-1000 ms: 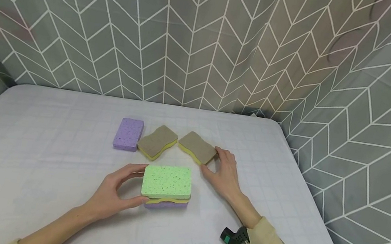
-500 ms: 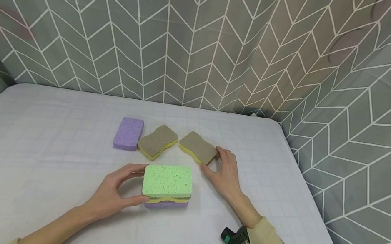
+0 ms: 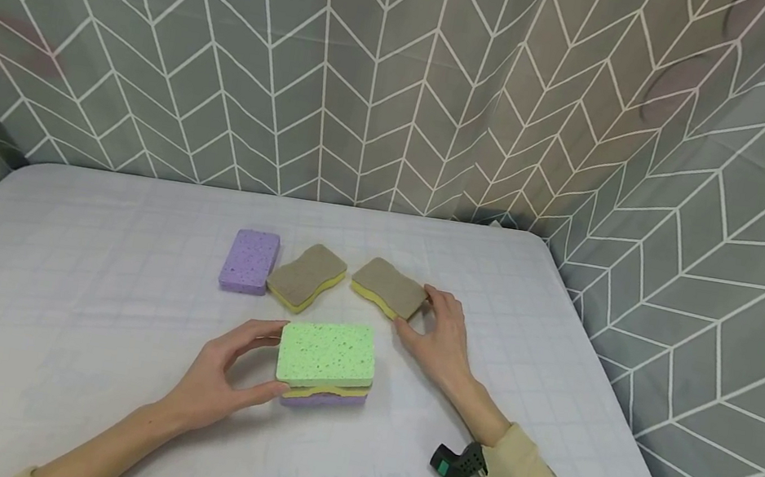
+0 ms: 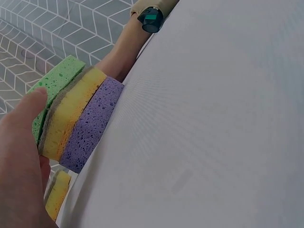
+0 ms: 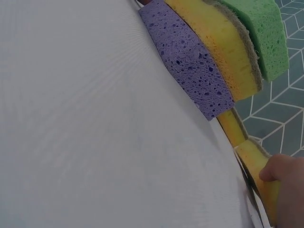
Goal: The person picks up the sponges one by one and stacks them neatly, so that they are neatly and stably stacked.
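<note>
A stack of three sponges stands in front of me in the head view. On top is a green sponge (image 3: 326, 354), its near-left edge between the thumb and fingers of my left hand (image 3: 214, 374). Beneath it lies a yellow scrub sponge (image 4: 73, 116) with a grey-brown scouring layer, and a purple sponge (image 4: 95, 123) forms the bottom. Farther back, my right hand (image 3: 437, 341) grips the right end of another scrub sponge (image 3: 386, 287), scouring side up. The right wrist view shows its thumb (image 5: 275, 168) against that sponge's yellow side.
A second scouring-side-up sponge (image 3: 306, 275) lies left of the gripped one, a small gap between them. Beside it is a loose purple sponge (image 3: 249, 261). The white-covered table (image 3: 88, 269) ends at a patterned curtain (image 3: 375, 89). A black wrist device (image 3: 456, 461) hangs at the right sleeve.
The scrub sponge in my right hand has shifted slightly right, widening the gap to its neighbour. My left hand and the stack stay in place.
</note>
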`<state>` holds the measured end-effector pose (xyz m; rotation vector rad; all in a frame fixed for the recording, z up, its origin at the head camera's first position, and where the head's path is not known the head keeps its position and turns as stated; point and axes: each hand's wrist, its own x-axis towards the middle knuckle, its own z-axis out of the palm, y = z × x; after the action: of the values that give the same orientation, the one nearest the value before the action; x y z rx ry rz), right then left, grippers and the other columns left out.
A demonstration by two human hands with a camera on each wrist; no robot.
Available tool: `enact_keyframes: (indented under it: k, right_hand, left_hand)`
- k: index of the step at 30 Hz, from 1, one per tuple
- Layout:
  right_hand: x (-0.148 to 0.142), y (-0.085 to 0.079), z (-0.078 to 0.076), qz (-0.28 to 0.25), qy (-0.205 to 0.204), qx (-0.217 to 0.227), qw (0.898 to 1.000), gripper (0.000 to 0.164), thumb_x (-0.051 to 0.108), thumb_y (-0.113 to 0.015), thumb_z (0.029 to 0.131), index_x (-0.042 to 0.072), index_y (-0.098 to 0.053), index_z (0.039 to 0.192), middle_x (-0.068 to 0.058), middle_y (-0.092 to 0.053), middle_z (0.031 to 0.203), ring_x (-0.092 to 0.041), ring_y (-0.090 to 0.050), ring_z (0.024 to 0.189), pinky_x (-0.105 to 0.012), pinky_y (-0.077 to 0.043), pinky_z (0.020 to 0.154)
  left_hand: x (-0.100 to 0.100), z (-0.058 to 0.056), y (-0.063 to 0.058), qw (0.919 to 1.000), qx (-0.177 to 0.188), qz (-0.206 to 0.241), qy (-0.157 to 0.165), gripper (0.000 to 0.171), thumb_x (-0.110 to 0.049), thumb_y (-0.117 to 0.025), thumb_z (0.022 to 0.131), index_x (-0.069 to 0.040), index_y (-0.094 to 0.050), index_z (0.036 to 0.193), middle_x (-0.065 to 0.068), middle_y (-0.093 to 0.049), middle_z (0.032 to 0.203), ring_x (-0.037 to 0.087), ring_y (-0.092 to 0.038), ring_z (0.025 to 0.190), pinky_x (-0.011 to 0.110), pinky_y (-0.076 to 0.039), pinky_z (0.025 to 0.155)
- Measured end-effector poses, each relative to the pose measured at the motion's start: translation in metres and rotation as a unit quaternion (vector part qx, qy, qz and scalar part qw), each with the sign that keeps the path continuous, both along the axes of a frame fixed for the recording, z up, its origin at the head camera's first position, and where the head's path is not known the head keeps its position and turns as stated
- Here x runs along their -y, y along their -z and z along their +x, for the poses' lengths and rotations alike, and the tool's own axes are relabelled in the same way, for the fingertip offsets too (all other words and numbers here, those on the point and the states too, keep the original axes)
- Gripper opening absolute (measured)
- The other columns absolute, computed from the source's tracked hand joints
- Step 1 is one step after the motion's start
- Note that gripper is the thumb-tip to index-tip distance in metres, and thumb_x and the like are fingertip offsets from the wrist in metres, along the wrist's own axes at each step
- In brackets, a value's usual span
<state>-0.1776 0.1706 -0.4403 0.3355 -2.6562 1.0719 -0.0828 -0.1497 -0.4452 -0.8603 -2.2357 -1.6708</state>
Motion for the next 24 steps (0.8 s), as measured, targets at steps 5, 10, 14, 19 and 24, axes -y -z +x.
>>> enact_keyframes:
  k: [5, 10, 14, 19, 24]
  right_hand:
    - [0.001, -0.0017, 0.0012, -0.005, 0.002, 0.002, 1.0, 0.068, 0.03, -0.076, 0.085, 0.0, -0.05, 0.141, -0.017, -0.056, 0.128, -0.031, -0.05, 0.12, -0.048, -0.043, 0.105]
    - [0.0013, -0.0026, 0.0021, -0.01, 0.003, -0.002, 1.0, 0.068, 0.029, -0.076, 0.084, 0.0, -0.051, 0.14, -0.017, -0.056, 0.127, -0.031, -0.05, 0.119, -0.048, -0.044, 0.104]
    - [0.0011, -0.0022, 0.0018, -0.014, 0.002, -0.011, 1.0, 0.068, 0.029, -0.077, 0.083, 0.0, -0.052, 0.139, -0.016, -0.057, 0.125, -0.031, -0.051, 0.118, -0.048, -0.045, 0.102]
    - [0.001, -0.0015, 0.0018, -0.019, 0.001, -0.024, 1.0, 0.066, 0.028, -0.078, 0.082, 0.002, -0.053, 0.138, -0.015, -0.057, 0.125, -0.029, -0.05, 0.117, -0.047, -0.045, 0.102]
    - [0.0005, -0.0008, 0.0029, -0.039, -0.002, -0.036, 0.999, 0.065, 0.027, -0.078, 0.081, 0.004, -0.055, 0.137, -0.013, -0.057, 0.124, -0.028, -0.05, 0.117, -0.047, -0.044, 0.103]
  left_hand:
    - [0.0004, -0.0008, 0.0017, 1.0, 0.0, 0.0, 0.001, 0.072, -0.002, -0.086, 0.075, -0.008, -0.054, 0.139, 0.007, -0.06, 0.133, 0.016, -0.061, 0.119, 0.023, -0.045, 0.109]
    - [0.0001, -0.0013, 0.0021, 1.0, -0.007, 0.002, 0.001, 0.072, -0.001, -0.086, 0.075, -0.008, -0.054, 0.139, 0.008, -0.061, 0.132, 0.016, -0.062, 0.119, 0.023, -0.045, 0.109]
    - [-0.0001, -0.0008, 0.0012, 1.0, -0.009, 0.003, 0.001, 0.072, -0.001, -0.086, 0.075, -0.008, -0.054, 0.139, 0.007, -0.061, 0.132, 0.015, -0.062, 0.119, 0.023, -0.045, 0.109]
    - [0.0004, -0.0008, 0.0009, 1.0, -0.006, 0.001, -0.002, 0.071, -0.001, -0.085, 0.075, -0.008, -0.054, 0.139, 0.008, -0.061, 0.132, 0.015, -0.061, 0.119, 0.023, -0.045, 0.109]
    - [0.0001, -0.0003, 0.0004, 0.9999, 0.016, -0.002, -0.006, 0.07, -0.003, -0.086, 0.076, -0.009, -0.054, 0.139, 0.006, -0.061, 0.133, 0.013, -0.061, 0.119, 0.024, -0.045, 0.109]
